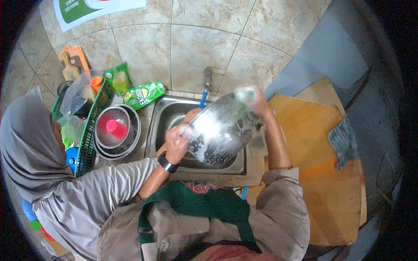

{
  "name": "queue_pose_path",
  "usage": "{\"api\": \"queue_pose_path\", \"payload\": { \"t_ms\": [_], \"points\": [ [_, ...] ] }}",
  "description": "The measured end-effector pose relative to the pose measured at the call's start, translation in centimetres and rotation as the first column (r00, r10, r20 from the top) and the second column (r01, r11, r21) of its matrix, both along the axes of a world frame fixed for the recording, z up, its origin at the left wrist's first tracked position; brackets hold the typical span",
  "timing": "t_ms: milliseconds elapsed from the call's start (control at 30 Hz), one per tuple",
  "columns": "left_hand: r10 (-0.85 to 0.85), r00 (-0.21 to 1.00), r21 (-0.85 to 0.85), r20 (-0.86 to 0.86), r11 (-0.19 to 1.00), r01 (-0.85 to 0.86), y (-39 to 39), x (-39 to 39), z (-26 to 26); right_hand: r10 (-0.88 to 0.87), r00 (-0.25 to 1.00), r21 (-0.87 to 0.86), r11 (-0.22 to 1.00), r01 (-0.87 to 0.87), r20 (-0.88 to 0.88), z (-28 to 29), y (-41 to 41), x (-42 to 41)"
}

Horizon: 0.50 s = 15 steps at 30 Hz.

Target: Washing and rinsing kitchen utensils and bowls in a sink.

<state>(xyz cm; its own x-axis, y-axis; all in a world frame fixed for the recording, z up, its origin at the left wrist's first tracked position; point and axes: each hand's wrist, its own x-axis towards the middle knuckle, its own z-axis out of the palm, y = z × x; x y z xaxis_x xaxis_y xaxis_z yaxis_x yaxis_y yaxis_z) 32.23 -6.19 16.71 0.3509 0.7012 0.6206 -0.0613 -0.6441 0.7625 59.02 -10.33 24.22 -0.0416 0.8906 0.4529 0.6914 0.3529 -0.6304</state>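
Tilted over the stainless-steel sink is a large round metal pan, streaked with white suds and showing dark mottled patches. My left hand, with a dark band on its wrist, grips the pan's left rim. At the upper right rim my right hand holds a foamy whitish-green scrubber against the metal, both somewhat blurred. Behind my left hand, another person's hand reaches into the sink below the tap with its blue spout. The pan hides much of the basin.
Left of the sink stand nested metal bowls with a pink cup inside. Beyond them are a green basket of kitchenware and green detergent pouches. A co-worker leans in close from the left. Cardboard covers the right side.
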Motion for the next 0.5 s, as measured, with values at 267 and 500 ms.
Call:
{"api": "queue_pose_path", "payload": {
  "t_ms": [267,500],
  "points": [
    [-0.066,0.979,-0.004,-0.194,0.998,0.067,0.5,2.1,0.2,-0.082,0.731,0.021,0.996,0.092,0.678,3.4,-1.4,-7.5],
    [-0.015,0.994,-0.17,0.105,0.985,0.033,0.8,1.0,0.0,-0.303,0.932,-0.254,0.935,0.249,-0.199,-4.7,0.5,3.4]
  ]
}}
